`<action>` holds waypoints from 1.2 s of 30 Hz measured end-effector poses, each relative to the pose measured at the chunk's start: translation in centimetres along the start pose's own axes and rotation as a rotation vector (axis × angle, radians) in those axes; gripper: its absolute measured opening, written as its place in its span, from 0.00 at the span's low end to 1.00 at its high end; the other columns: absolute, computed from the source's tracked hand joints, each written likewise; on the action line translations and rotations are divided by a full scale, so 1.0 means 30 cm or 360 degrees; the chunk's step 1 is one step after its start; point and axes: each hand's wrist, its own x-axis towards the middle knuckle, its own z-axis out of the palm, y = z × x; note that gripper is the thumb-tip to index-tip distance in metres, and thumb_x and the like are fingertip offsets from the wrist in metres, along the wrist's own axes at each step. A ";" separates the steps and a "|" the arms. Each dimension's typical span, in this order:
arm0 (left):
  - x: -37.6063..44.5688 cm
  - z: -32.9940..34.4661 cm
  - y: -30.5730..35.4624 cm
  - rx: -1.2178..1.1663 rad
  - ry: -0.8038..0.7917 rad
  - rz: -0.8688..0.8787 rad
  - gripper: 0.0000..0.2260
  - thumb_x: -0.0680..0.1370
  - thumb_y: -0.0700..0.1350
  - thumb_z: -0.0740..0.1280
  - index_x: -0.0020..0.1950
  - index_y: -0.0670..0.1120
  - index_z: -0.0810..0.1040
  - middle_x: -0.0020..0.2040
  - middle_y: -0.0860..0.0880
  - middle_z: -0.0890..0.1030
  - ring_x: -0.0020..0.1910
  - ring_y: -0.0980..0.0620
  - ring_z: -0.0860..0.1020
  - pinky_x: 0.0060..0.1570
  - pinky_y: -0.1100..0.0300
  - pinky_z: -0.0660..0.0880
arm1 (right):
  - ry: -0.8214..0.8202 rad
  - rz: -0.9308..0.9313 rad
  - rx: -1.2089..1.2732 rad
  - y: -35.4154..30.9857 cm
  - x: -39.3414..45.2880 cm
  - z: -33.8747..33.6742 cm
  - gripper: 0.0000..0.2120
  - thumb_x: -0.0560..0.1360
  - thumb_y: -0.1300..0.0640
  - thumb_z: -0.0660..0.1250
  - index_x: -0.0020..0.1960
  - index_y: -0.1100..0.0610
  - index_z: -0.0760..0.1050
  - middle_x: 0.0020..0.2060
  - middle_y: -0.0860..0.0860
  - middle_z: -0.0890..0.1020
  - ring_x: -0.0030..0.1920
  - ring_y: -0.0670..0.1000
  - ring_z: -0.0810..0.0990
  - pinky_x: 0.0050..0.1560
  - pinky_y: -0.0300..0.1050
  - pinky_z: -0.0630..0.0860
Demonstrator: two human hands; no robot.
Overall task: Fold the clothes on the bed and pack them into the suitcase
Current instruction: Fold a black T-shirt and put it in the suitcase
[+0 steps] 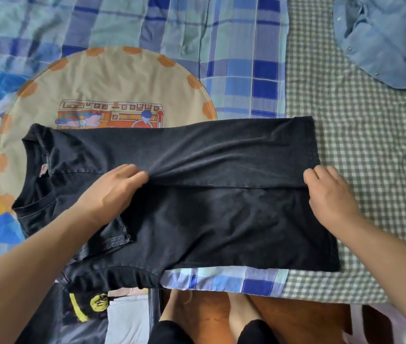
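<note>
Black T-shirt (197, 219) lies spread sideways across the near part of the bed, collar to the left, hem to the right, near edge overhanging the bedside a little at lower left. Around it: blue plaid sheet (221, 58) under and beyond it, green-checked cloth (370, 145) to the right under the hem end, round cream cushion with orange scallops and a cartoon print (112, 90) just behind the collar end, partly covered by the shirt. Crumpled blue denim shirt (383, 38) sits well apart at far right. Dark garment with a yellow print (90, 306) shows below the bed edge at near left; whether it lies in a case cannot be told. Shirt is faded, far long side folded over toward the middle, sleeve tucked flat near the left forearm. Left hand (112, 187) pinches the fold edge mid-shirt; right hand (328, 192) grips the same edge at the hem end.
</note>
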 end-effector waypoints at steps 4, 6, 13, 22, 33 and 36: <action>-0.022 0.062 0.000 0.0040 -0.0078 0.0057 0.23 0.70 0.38 0.53 0.58 0.42 0.81 0.46 0.44 0.76 0.43 0.40 0.75 0.43 0.49 0.76 | -0.0087 -0.0003 -0.0107 -0.005 -0.012 -0.011 0.20 0.58 0.77 0.70 0.41 0.59 0.69 0.37 0.54 0.70 0.41 0.57 0.69 0.41 0.55 0.71; -0.007 0.112 -0.007 0.0054 -0.0130 -0.0053 0.21 0.72 0.39 0.54 0.60 0.44 0.79 0.46 0.45 0.76 0.44 0.40 0.75 0.43 0.47 0.76 | -0.0197 0.0087 -0.0155 -0.011 -0.004 -0.005 0.18 0.59 0.76 0.72 0.41 0.59 0.71 0.39 0.54 0.71 0.43 0.56 0.69 0.43 0.55 0.72; 0.079 0.192 0.071 0.0274 -0.0175 -0.0312 0.08 0.71 0.44 0.76 0.40 0.45 0.77 0.41 0.46 0.75 0.42 0.41 0.75 0.37 0.48 0.70 | -0.0166 -0.0167 0.0069 -0.028 0.038 0.059 0.14 0.69 0.71 0.72 0.49 0.56 0.76 0.42 0.48 0.74 0.43 0.52 0.71 0.37 0.46 0.71; 0.116 0.160 0.077 0.0376 -0.0324 -0.0183 0.09 0.63 0.44 0.73 0.37 0.47 0.74 0.40 0.49 0.73 0.40 0.44 0.74 0.38 0.50 0.69 | -0.0415 -0.0468 0.0064 0.036 0.078 0.050 0.18 0.68 0.69 0.75 0.36 0.53 0.67 0.35 0.45 0.66 0.38 0.49 0.66 0.32 0.47 0.74; 0.062 0.170 0.143 0.0277 -0.0139 -0.0220 0.17 0.63 0.36 0.76 0.40 0.49 0.71 0.37 0.50 0.70 0.35 0.46 0.72 0.35 0.53 0.66 | -0.0509 -0.0292 -0.0125 0.000 0.035 0.001 0.20 0.66 0.71 0.70 0.41 0.50 0.64 0.36 0.44 0.65 0.38 0.47 0.66 0.35 0.44 0.73; 0.067 0.176 0.141 0.0290 -0.0113 -0.0274 0.19 0.61 0.34 0.76 0.43 0.48 0.71 0.36 0.50 0.71 0.35 0.45 0.73 0.34 0.52 0.68 | -0.0491 -0.0275 -0.0154 -0.013 0.041 -0.015 0.27 0.57 0.77 0.69 0.37 0.51 0.61 0.32 0.45 0.65 0.35 0.48 0.66 0.30 0.44 0.70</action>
